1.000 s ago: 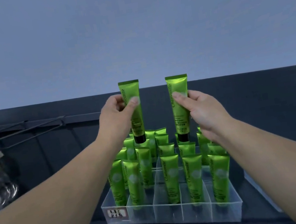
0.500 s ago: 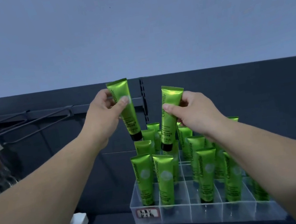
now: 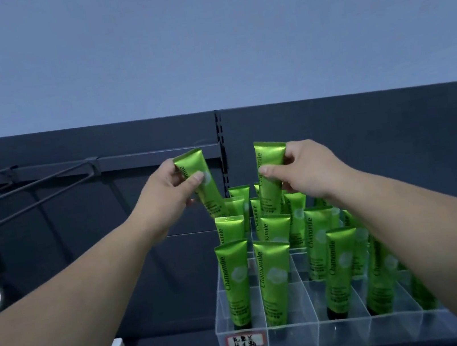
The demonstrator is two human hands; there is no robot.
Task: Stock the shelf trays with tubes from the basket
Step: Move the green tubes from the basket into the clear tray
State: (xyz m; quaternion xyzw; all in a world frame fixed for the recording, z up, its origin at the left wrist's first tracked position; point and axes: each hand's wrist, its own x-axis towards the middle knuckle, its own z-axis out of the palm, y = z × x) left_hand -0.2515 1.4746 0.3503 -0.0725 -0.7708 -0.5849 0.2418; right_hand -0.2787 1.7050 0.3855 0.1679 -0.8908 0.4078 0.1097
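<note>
Filling the lower right, a clear plastic divided tray (image 3: 307, 337) holds upright glossy green tubes (image 3: 274, 279). The left hand (image 3: 165, 196) pinches a tilted green tube (image 3: 211, 198) over the back rows. The right hand (image 3: 309, 172) pinches a second green tube (image 3: 270, 193) just beside it.

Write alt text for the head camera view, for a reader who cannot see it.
A person's left hand pinches one glossy green plastic tube and the right hand another green tube, over the back rows of a clear plastic divided tray holding many matching standing tubes.
</note>
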